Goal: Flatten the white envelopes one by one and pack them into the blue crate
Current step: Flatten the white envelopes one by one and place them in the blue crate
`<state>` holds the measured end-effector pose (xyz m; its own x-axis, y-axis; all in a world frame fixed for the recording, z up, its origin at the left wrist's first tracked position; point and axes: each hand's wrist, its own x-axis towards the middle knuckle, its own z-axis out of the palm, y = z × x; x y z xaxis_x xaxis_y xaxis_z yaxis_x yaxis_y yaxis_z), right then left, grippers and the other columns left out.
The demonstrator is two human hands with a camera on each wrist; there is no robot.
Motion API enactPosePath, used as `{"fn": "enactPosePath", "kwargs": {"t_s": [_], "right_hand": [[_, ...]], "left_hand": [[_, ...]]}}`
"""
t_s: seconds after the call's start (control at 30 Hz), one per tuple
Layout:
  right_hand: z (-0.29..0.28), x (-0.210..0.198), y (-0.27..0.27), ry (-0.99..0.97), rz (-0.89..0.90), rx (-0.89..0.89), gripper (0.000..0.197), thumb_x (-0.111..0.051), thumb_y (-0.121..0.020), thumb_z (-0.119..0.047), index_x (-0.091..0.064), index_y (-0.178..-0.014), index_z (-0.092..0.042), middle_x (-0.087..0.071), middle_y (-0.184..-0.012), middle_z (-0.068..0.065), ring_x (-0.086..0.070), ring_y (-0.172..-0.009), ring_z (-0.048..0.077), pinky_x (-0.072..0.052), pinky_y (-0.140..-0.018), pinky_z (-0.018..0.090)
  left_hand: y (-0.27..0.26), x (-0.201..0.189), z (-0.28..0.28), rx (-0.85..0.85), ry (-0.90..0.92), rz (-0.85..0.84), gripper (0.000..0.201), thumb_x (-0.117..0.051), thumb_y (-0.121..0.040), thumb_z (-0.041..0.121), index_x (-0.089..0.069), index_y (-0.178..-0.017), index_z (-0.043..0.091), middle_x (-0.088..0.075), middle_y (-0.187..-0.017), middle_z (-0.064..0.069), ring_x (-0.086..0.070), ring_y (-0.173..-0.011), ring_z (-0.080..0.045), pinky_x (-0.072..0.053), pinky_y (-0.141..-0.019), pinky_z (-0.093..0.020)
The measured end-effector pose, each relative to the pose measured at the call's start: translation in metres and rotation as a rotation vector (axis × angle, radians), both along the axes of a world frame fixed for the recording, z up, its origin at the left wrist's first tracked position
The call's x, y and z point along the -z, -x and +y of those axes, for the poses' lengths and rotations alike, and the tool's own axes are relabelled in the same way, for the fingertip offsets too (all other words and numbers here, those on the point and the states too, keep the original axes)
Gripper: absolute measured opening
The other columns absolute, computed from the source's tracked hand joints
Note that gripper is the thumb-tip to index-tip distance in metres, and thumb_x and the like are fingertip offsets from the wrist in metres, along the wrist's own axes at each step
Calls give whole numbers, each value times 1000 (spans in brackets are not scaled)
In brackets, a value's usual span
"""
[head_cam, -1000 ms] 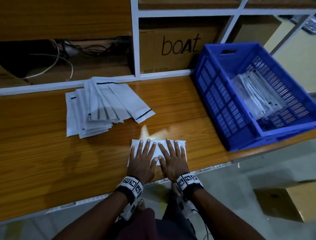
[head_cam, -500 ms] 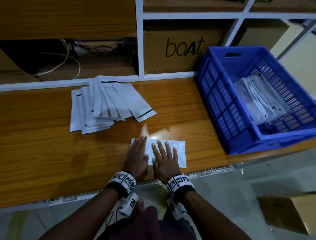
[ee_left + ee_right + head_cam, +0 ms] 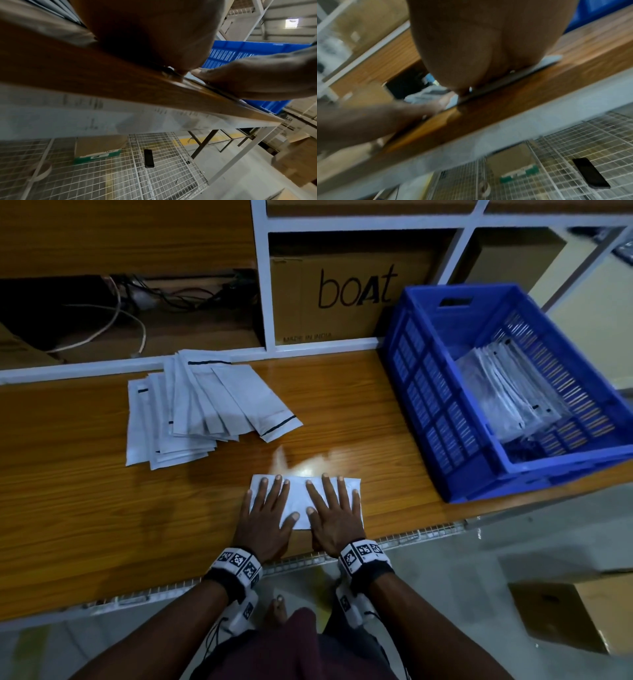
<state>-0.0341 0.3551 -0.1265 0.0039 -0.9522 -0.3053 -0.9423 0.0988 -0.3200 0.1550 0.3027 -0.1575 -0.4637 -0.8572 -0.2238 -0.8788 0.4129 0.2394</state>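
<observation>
A white envelope [image 3: 298, 501] lies flat near the front edge of the wooden shelf [image 3: 85, 508]. My left hand [image 3: 265, 508] presses its left part with straight, spread fingers. My right hand [image 3: 334, 508] presses its right part the same way, palm down. A fanned pile of white envelopes [image 3: 198, 405] rests further back on the left. The blue crate [image 3: 445, 412] stands at the right end of the shelf, with several flattened envelopes [image 3: 507, 392] inside. In the right wrist view the envelope's edge [image 3: 547, 60] shows under my palm.
A brown "boat" carton [image 3: 349, 292] stands behind a white frame post [image 3: 262, 275]. Cables [image 3: 130, 313] lie in the back left bay. Below the shelf a wire rack [image 3: 120, 169] holds a dark phone [image 3: 148, 160] and a small box [image 3: 97, 150].
Both hands have slid apart along the envelope, the left toward its left end and the right toward its right end. The camera has shifted slightly.
</observation>
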Motion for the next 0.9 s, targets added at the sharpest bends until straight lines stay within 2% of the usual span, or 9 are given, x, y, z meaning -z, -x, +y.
{"fn": "enactPosePath", "kwargs": {"t_s": [0.1,0.2,0.33,0.43,0.57,0.63,0.73,0.9], "right_hand": [[-1,0,-2,16,-2,15,57,-6,-104,-52,10,-157,-41,28,-163,-8,34,-146,18,18,-119,51],[-1,1,-1,16,-5,16,56,-7,-105,-52,10,-157,-41,29,-162,-9,36,-145,18,18,-120,51],[-3,-5,4,-20,-61,-1,56,-8,-105,-54,8,-157,-42,27,-163,-9,37,-144,18,15,-120,52],[-5,-10,8,18,-53,39,56,-9,-104,-58,4,-158,-44,26,-163,-7,35,-145,25,19,-119,50],[-3,-4,10,-14,-53,105,59,-8,-103,-60,8,-157,-43,25,-164,-5,34,-147,25,16,-121,51],[-5,-3,9,-7,-33,98,59,-9,-104,-57,8,-158,-41,26,-164,-4,33,-147,26,14,-121,53],[-4,-5,3,66,9,59,57,-12,-106,-53,7,-158,-41,29,-163,-3,34,-147,26,18,-120,51],[1,3,-9,81,2,-42,55,-13,-108,-48,11,-157,-41,28,-163,-6,34,-147,20,19,-119,50]], "left_hand": [[0,-5,-1,23,49,11,72,-12,-100,61,6,-161,28,11,-169,4,10,-157,-19,12,-122,-50],[0,-7,-3,75,94,-25,64,-14,-104,50,-10,-163,27,-4,-171,-2,-4,-158,-26,3,-124,-52],[0,-1,1,40,62,4,60,-11,-105,46,0,-163,36,9,-170,7,8,-158,-20,9,-124,-49],[1,-1,1,21,50,17,61,-14,-104,48,-3,-163,38,8,-170,8,8,-158,-20,5,-125,-51],[3,-6,-1,21,31,-13,64,-2,-100,50,5,-162,39,15,-170,9,16,-157,-19,10,-125,-50],[4,-8,-1,46,55,-15,64,-4,-101,49,1,-163,35,13,-170,5,11,-157,-21,10,-124,-50],[5,-4,4,98,102,-25,62,-20,-104,44,-14,-164,27,-1,-171,0,-2,-158,-24,4,-124,-49],[5,-4,4,102,106,-33,63,-23,-105,42,-10,-164,27,-2,-172,-1,0,-159,-24,10,-124,-46]]}}
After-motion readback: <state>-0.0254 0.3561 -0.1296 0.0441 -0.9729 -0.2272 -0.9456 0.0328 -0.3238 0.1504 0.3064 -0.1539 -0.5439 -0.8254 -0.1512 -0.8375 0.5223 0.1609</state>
